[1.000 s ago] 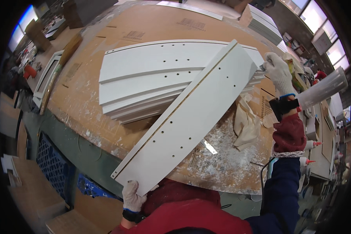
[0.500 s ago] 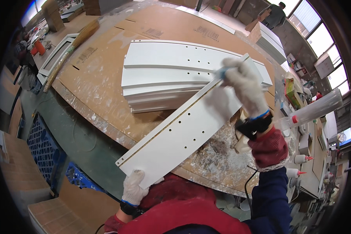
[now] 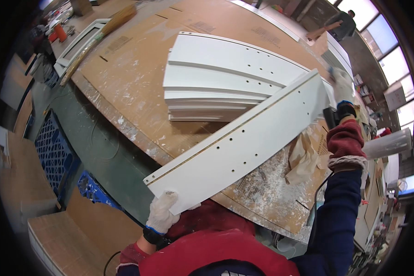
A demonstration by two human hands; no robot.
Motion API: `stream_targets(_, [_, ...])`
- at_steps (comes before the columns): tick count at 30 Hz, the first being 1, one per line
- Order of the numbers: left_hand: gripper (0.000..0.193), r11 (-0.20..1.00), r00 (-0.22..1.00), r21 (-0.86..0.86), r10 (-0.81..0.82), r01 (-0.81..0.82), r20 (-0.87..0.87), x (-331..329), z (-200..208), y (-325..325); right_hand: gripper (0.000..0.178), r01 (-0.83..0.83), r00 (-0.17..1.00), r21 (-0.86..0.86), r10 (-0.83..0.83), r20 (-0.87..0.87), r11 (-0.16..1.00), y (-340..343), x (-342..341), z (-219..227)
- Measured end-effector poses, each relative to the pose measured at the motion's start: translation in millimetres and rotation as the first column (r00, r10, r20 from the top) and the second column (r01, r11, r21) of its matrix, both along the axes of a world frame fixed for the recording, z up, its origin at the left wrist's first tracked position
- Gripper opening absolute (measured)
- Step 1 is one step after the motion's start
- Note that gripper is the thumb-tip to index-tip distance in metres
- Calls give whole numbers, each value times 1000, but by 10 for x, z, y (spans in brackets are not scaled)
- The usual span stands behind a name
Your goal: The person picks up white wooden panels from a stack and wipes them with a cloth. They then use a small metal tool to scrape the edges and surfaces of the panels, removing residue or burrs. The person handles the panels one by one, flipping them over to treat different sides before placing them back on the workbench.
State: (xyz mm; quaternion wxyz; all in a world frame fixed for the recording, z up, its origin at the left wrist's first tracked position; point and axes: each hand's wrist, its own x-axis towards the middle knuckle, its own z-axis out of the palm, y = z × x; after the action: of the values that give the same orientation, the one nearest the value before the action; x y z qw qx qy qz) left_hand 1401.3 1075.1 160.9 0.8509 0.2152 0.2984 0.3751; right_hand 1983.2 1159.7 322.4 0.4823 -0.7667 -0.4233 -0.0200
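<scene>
A long white board (image 3: pixel 262 138) with a groove along one edge and several drilled holes lies slantwise across the near side of the cardboard-covered table (image 3: pixel 133 106). My left hand (image 3: pixel 163 212), in a white glove, grips its near left corner. Past the board's far right end is my gloved right hand (image 3: pixel 341 85), smeared by motion; its fingers and anything in them cannot be made out. Behind the board, similar white boards (image 3: pixel 207 60) are piled in a fanned stack, partly covered by the board's far end.
Crumpled tan paper (image 3: pixel 302 158) lies right of the board on white-stained cardboard. A broom (image 3: pixel 110 27) leans along the table's left edge. Blue plastic crates (image 3: pixel 55 156) and cartons (image 3: pixel 92 225) stand on the left floor. Another person (image 3: pixel 342 25) is at the far right.
My right hand has swung from over the board's far end out to the right, beyond it. The view has shifted, uncovering the crumpled paper. My left hand keeps its grip on the corner.
</scene>
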Motion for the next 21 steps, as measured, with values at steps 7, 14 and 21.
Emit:
stream_targets(7, [47, 990, 997, -117, -70, 74, 32, -31, 115, 79, 25, -376, 838, 142, 401, -369, 916, -3, -414, 180])
stream_targets(14, [36, 993, 987, -109, -26, 43, 159, -92, 128, -56, 44, -993, 94, -100, 918, -386, 59, 62, -3712, 320])
stream_targets(21, [33, 983, 999, 178, -49, 50, -9, -90, 130, -74, 26, -585, -241, -799, 971, 5, -141, 284, -4854, 10])
